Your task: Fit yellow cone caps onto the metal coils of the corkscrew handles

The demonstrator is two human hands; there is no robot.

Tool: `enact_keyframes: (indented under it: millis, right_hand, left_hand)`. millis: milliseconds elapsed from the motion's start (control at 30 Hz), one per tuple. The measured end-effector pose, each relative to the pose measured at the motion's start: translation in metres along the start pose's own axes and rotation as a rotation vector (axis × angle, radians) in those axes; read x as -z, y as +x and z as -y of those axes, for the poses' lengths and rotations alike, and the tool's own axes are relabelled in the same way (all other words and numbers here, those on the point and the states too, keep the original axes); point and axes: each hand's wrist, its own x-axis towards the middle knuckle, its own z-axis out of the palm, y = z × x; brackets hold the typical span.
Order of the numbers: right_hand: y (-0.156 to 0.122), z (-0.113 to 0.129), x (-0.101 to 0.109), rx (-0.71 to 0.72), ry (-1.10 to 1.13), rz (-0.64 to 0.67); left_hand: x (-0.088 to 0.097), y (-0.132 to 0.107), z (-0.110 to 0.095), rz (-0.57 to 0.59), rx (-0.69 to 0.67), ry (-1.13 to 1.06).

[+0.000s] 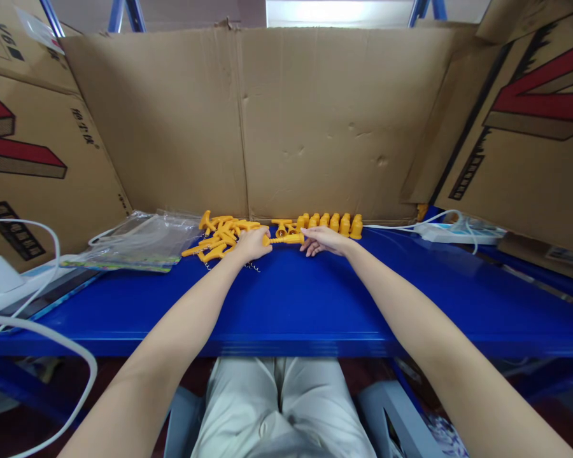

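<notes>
Between my two hands lies a yellow corkscrew (287,239), held level just above the blue table (305,299). My left hand (254,244) is closed around its left end. My right hand (322,240) has its thumb and fingers on the wider, bell-shaped right end. Left of my left hand is a loose pile of yellow T-shaped corkscrew handles (214,236), some with metal spirals (252,267) showing. Behind the held corkscrew stand more yellow pieces (281,229). Beyond my right hand, yellow bell-shaped sleeves (345,224) stand upright in rows.
Clear plastic bags (138,238) lie at the left. A white power strip (458,233) with a cable sits at the right, and a white cable (83,356) loops at the near left. A cardboard wall (315,114) closes off the back, with boxes on both sides.
</notes>
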Motion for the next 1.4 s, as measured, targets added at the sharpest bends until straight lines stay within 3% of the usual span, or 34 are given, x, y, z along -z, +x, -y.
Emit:
enact_keyframes:
  millis: [400, 933, 1400]
  right_hand:
    - [0.008, -0.011, 0.013, 0.026, 0.025, 0.077]
    - [-0.002, -0.001, 0.006, -0.011, -0.087, 0.086]
    - [0.002, -0.006, 0.009, -0.005, -0.104, 0.106]
  left_hand:
    - [0.001, 0.000, 0.001, -0.011, -0.029, -0.025]
    - [-0.002, 0.001, 0.003, -0.014, -0.031, -0.022]
    - [-0.002, 0.002, 0.004, 0.003, -0.023, -0.032]
